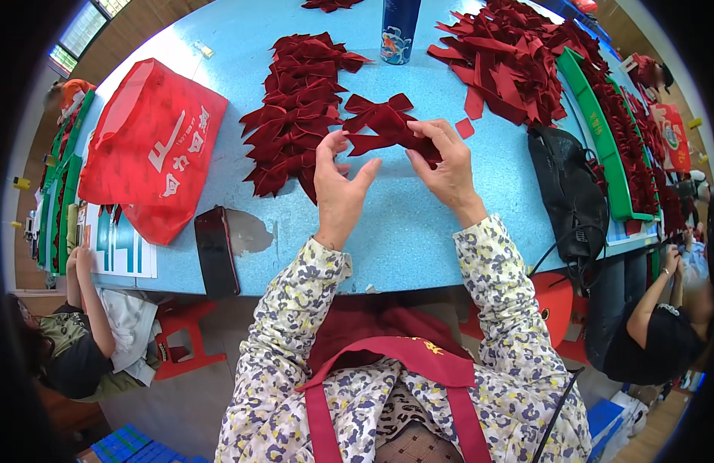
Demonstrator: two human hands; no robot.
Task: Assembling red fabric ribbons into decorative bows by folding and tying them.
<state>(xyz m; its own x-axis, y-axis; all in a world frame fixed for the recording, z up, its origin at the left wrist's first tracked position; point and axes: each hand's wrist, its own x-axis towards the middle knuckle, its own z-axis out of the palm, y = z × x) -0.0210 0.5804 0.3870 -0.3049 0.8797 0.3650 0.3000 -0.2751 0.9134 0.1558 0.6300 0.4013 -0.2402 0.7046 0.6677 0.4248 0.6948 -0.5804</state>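
Bench (419, 231): pale blue, with a worn grey patch near its front edge, beside the phone.
Red bag (152, 147): one, at the left of the bench, slumped flat, with large white characters printed on its side.
Ribbon heap (507, 58): one loose pile of dark red strips, at the far right of the bench; too tangled to count.
Black bag (569, 189): one, mesh-fronted, at the right edge, with a cord hanging off the bench.
Bow stack (295, 108): finished dark red bows laid overlapping in one row, just left of the hands; count unclear.
Green trays (600, 135): long and narrow, beyond the black bag, lined with more red bows.
Phone (216, 251): one, dark, face up at the front edge.
Bottle (399, 31): one, blue with a printed picture, upright at the far side.
Bow (384, 123): one, dark red, held just above the bench between both hands.
Left hand (338, 185): half open, thumb and fingertips at the bow's lower left tail.
Right hand (446, 166): fingers curled, pinching the bow's right tail.
Red scrap (465, 128): one small square, just right of the right hand.
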